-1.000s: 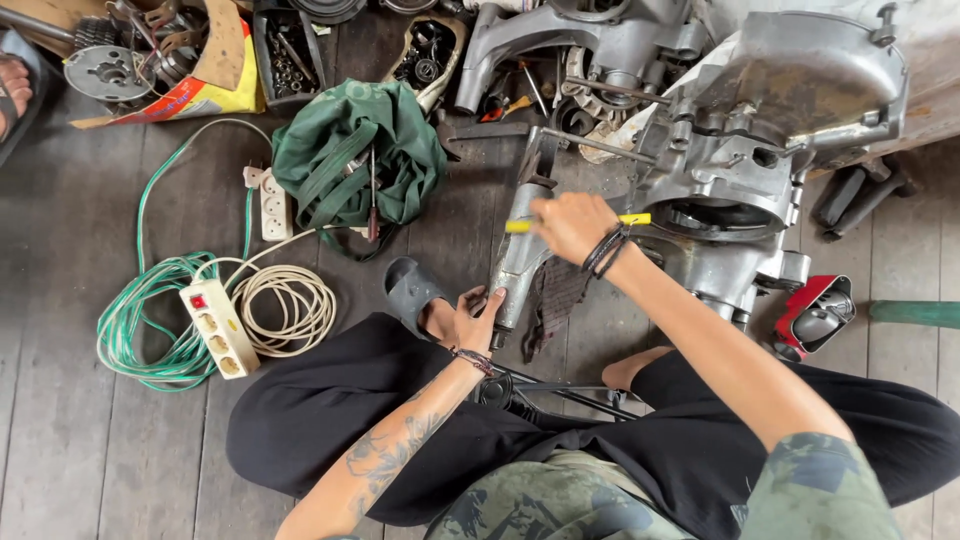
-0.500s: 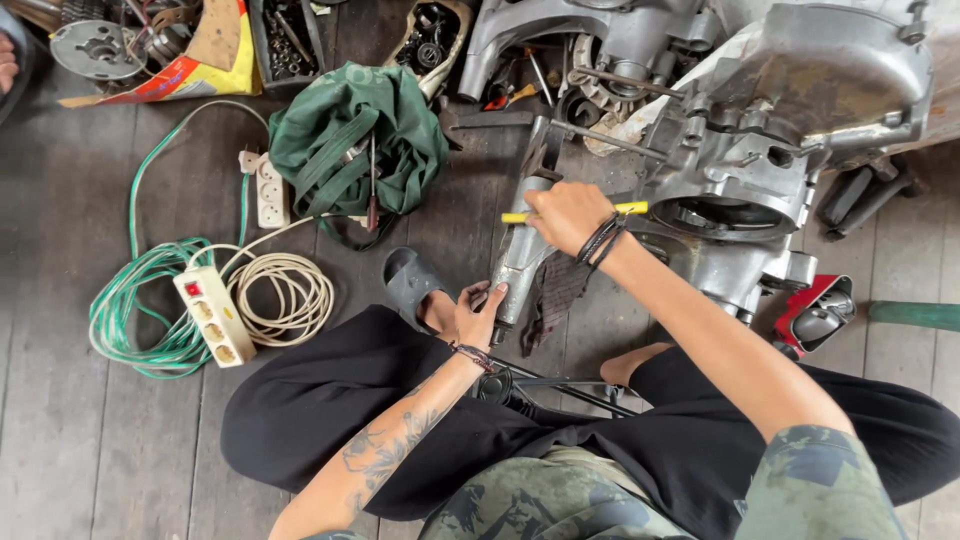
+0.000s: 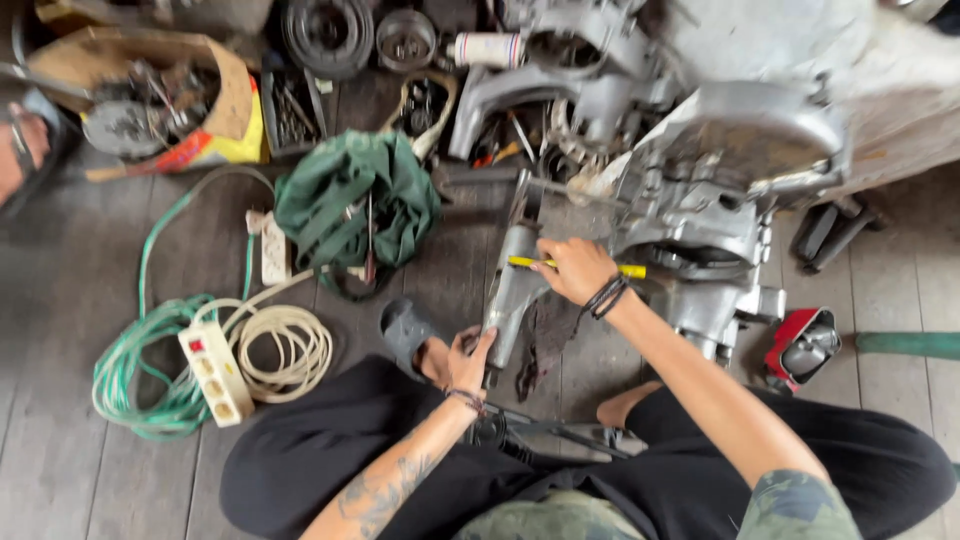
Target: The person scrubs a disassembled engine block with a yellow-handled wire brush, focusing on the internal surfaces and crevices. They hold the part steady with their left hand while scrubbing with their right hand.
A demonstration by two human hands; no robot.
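On worn floorboards beside a grey cast-metal engine casing (image 3: 740,190), the left hand (image 3: 470,360) grips a dull metal cylinder's (image 3: 512,290) lower end, its long axis near upright; the right hand (image 3: 575,270) clenches a yellow-handled tool (image 3: 630,270) lying crosswise.

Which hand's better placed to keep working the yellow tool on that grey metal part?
Right. The right hand already grips the yellow-handled tool across the grey metal part; the left hand steadies its lower end.

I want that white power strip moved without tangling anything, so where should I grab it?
Grip the white power strip across its long narrow sides at mid-length, fingers coming from above. It lies flat on the floor boards, tilted, with the green cord coiled to its left and the cream cord to its right, so lift it straight up.
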